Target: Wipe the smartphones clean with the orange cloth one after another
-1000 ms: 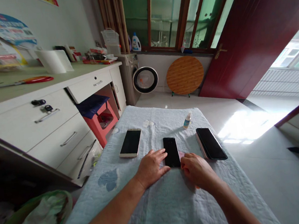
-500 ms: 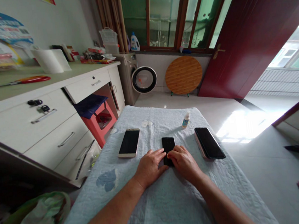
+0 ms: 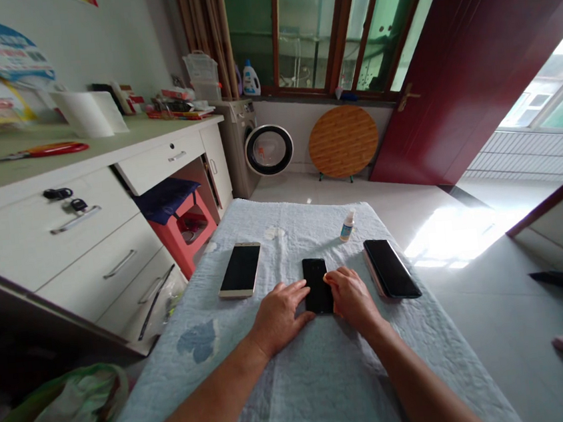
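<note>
A small black phone lies face up on the blue quilted cloth, between my hands. My left hand rests at its left edge, fingers spread, fingertips touching the side. At its right edge is my right hand, fingers pinched together on a small orange-tan piece, mostly hidden by the fingers. Farther left lies a gold-and-white phone with a dark screen. On the right, a black phone sits on something pinkish. A small spray bottle stands upright behind them.
Along the left runs a white desk with drawers, a paper roll and red-handled scissors. A red stool is tucked under it. Beyond the cloth are a washing machine with its door ajar and a round wooden tabletop. A bin stands lower left.
My right hand has moved right, from over the small phone's screen to its right edge, uncovering more screen. My left hand stays at the left edge. The view has shifted slightly.
</note>
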A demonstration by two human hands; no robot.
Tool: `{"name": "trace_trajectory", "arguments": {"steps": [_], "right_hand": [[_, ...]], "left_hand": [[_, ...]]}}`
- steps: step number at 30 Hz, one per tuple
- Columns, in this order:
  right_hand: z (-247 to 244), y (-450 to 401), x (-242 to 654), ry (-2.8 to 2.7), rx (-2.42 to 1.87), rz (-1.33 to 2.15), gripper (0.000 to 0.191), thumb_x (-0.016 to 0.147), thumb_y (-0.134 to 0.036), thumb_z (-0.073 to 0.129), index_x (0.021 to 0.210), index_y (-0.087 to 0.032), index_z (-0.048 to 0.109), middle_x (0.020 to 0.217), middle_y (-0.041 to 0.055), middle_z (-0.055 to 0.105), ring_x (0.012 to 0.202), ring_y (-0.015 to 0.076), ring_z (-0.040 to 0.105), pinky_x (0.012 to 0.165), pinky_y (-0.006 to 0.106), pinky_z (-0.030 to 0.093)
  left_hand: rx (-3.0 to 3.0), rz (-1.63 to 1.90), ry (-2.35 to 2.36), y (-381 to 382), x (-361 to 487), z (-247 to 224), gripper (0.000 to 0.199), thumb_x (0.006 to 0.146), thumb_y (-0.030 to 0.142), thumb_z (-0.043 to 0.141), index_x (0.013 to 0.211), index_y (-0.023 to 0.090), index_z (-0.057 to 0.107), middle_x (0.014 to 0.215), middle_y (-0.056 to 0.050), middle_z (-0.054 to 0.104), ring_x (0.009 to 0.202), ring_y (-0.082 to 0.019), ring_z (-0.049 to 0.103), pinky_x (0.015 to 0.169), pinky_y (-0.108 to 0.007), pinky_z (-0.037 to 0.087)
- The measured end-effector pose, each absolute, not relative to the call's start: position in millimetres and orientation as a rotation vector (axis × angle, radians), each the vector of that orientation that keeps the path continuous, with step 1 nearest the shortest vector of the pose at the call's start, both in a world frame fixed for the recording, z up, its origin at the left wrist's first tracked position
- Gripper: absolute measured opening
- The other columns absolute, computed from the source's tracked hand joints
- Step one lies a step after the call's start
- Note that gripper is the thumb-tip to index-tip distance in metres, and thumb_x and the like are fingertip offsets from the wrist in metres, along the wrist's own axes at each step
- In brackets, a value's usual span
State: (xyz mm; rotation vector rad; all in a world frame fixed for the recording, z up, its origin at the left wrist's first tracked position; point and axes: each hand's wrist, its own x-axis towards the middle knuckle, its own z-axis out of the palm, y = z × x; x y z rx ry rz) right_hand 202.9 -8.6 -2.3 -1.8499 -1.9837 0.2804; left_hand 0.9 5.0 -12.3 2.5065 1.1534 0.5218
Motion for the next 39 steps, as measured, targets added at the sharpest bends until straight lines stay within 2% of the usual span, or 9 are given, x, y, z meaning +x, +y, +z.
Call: {"name": "trace_trajectory", "arguments": {"steps": [9, 17, 21, 27, 34, 39], "right_hand": [[2, -25, 204, -1.927, -1.86, 0.458, 0.024, 0.074, -0.007, 0.048, 0.085, -0.018, 0.067, 0.086, 0.0029, 0.065, 0.083, 0.0149, 0.059, 0.078, 0.023, 0.039], [22, -38, 202, -2.079, -1.846, 0.569, 0.026, 0.07, -0.005, 0.048, 0.079, -0.019, 0.067, 0.082, 0.0026, 0.065, 0.077, 0.0138, 0.058, 0.072, 0.021, 0.038], [23, -39, 204, -2.125, -1.742, 0.618, 0.028, 0.071, -0.003, 0.047, 0.078, -0.019, 0.069, 0.082, 0.0022, 0.064, 0.078, 0.0134, 0.058, 0.074, 0.021, 0.039], [10, -30, 202, -2.078, -1.653, 0.497, 0.029, 0.077, -0.004, 0.047, 0.084, -0.02, 0.07, 0.084, 0.0026, 0.059, 0.082, 0.0138, 0.055, 0.077, 0.022, 0.04], [-1, -22, 201, -1.966, -1.749, 0.342, 0.026, 0.083, -0.011, 0.05, 0.087, -0.023, 0.073, 0.109, 0.0063, 0.057, 0.097, 0.0193, 0.052, 0.088, 0.031, 0.04], [0, -27, 196, -1.952, -1.712, 0.372, 0.027, 0.086, -0.011, 0.046, 0.088, -0.021, 0.071, 0.09, 0.0045, 0.058, 0.084, 0.0156, 0.054, 0.079, 0.026, 0.041]], "left_hand": [[2.463, 0.56, 1.163, 3, 2, -11, 0.045, 0.083, 0.043, 0.066, 0.123, 0.024, 0.061, 0.136, -0.004, 0.056, 0.116, -0.026, 0.055, 0.101, -0.04, 0.043], [2.463, 0.571, 1.171, 4, 2, -12, 0.044, 0.082, 0.04, 0.067, 0.123, 0.025, 0.061, 0.135, -0.003, 0.056, 0.115, -0.026, 0.056, 0.1, -0.039, 0.044], [2.47, 0.559, 1.169, 4, 2, -10, 0.044, 0.082, 0.04, 0.067, 0.123, 0.025, 0.061, 0.135, -0.004, 0.057, 0.115, -0.026, 0.056, 0.101, -0.04, 0.044], [2.467, 0.537, 1.154, 4, 2, -8, 0.045, 0.083, 0.042, 0.066, 0.123, 0.023, 0.061, 0.135, -0.005, 0.056, 0.116, -0.026, 0.055, 0.101, -0.04, 0.043], [2.46, 0.539, 1.146, 5, 2, -8, 0.044, 0.083, 0.044, 0.065, 0.123, 0.024, 0.062, 0.135, -0.005, 0.056, 0.117, -0.026, 0.055, 0.101, -0.04, 0.043], [2.456, 0.543, 1.152, 5, 2, -10, 0.043, 0.083, 0.042, 0.065, 0.123, 0.025, 0.062, 0.135, -0.004, 0.057, 0.117, -0.026, 0.055, 0.102, -0.04, 0.043]]}}
